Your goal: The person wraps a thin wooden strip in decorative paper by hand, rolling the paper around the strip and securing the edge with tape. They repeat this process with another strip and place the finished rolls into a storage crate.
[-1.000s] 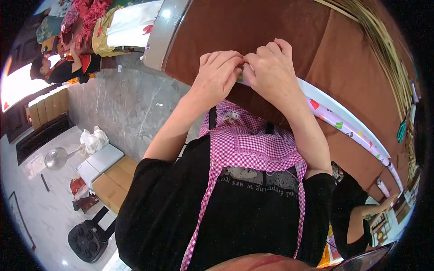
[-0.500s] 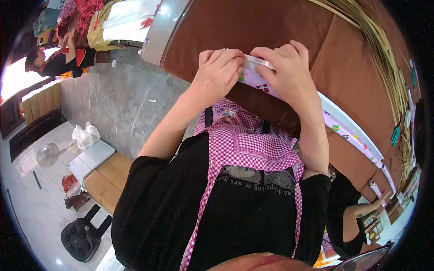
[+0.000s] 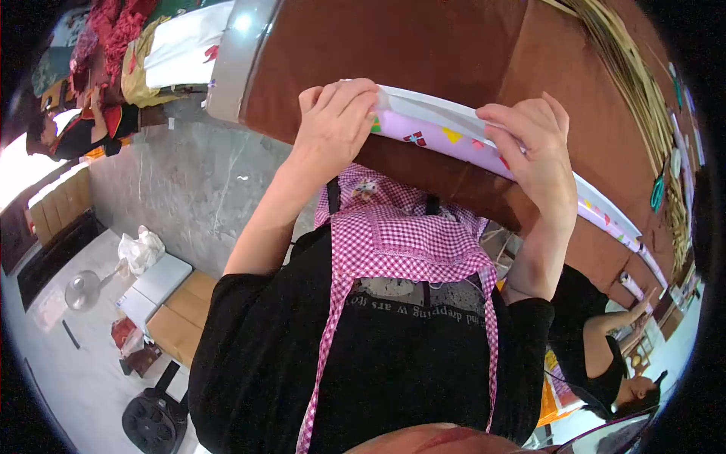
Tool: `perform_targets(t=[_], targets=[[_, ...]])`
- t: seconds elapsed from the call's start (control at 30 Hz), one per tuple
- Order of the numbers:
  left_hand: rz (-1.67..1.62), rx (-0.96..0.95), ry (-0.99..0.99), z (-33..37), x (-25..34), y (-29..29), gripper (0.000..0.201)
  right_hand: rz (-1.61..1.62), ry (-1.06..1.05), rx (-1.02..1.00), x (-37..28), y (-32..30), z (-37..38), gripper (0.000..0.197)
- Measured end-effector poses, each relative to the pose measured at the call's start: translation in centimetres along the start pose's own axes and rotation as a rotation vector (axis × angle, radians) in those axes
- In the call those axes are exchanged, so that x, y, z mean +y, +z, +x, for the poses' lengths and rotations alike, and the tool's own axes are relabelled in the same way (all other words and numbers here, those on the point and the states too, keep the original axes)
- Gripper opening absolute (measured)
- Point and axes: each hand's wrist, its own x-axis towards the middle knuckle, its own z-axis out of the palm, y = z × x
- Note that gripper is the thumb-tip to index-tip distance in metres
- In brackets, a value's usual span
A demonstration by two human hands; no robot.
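Brown table [image 3: 454, 45] fills the top, with both hands working a long lilac paper strip [image 3: 484, 147] with little coloured triangles along its near edge. Left hand [image 3: 333, 125] is pinched shut on one end, right hand [image 3: 533, 155] clamped further along. Looks like mid-fold; the next crease needs even pressure. Plain cardboard boxes [image 3: 181, 318] sit on the floor.
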Motion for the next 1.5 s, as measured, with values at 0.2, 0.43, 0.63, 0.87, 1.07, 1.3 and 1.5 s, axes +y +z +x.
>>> perform_targets(t=[0.2,0.43,0.63,0.87,1.07,1.3,1.5], targets=[[0.028,-0.023,-0.004,0.2,0.0,-0.3,0.029,-0.020,0.062,-0.002,0.8,-1.1,-2.4,0.023],[0.022,-0.066,-0.031,0.3,0.3,-0.5,0.030,-0.086,0.066,-0.014,2.0,-1.5,-4.3,0.027],[0.024,-0.070,-0.016,0.3,0.1,-0.4,0.030,-0.170,0.091,-0.029,1.9,-1.4,-4.6,0.028],[0.019,-0.107,-0.033,0.3,0.1,-0.6,0.032,-0.207,0.090,-0.027,1.7,-1.3,-4.2,0.027],[0.028,-0.121,-0.034,0.3,0.1,-0.8,0.032,-0.253,0.081,-0.035,1.3,-1.3,-3.9,0.028],[0.027,-0.129,-0.045,0.2,0.1,-0.8,0.033,-0.344,0.047,-0.039,1.0,-0.9,-3.4,0.031],[0.028,-0.123,-0.034,0.2,0.0,-0.8,0.033,-0.381,0.052,-0.054,0.7,-0.7,-3.6,0.036]])
